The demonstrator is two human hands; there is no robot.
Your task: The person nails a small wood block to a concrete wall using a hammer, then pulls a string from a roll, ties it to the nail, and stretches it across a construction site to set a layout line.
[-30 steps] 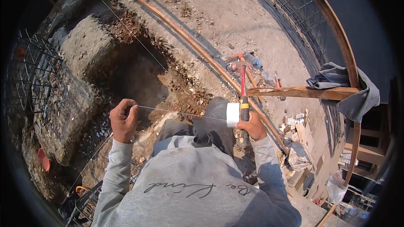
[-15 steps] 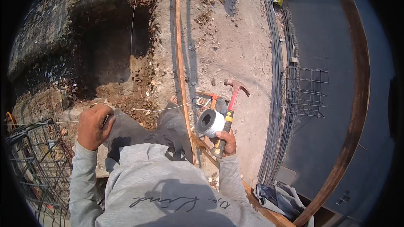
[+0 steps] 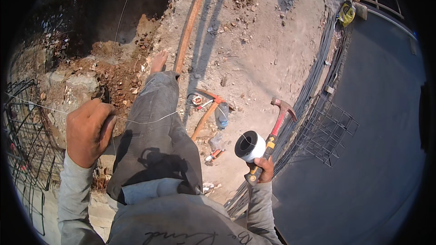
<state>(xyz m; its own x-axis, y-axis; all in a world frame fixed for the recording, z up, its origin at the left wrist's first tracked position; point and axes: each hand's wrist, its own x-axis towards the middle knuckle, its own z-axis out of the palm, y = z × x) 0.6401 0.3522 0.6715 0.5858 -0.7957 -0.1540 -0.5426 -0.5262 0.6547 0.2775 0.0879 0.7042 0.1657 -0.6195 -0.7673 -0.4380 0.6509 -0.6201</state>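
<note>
White spool (image 3: 257, 149) and hammer (image 3: 271, 143) together above ground (image 3: 254, 63) — right hand (image 3: 265, 170) clamped on both. String (image 3: 138, 122) pinched in left hand (image 3: 88, 132). Pickaxe (image 3: 205, 118) on ground — bundled rods (image 3: 313, 79) along dark slab's (image 3: 363, 86) edge.

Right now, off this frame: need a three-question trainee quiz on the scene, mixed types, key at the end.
1. True or false: the right hand holds a hammer and a spool together.
2. Multiple choice: what is the left hand closed on?
A) the pickaxe handle
B) a thin pale string
C) the clear bottle
3. Short answer: in the picture, on which side of the long wooden plank is the bare foot?

Key:
1. True.
2. B.
3. Left.
</note>
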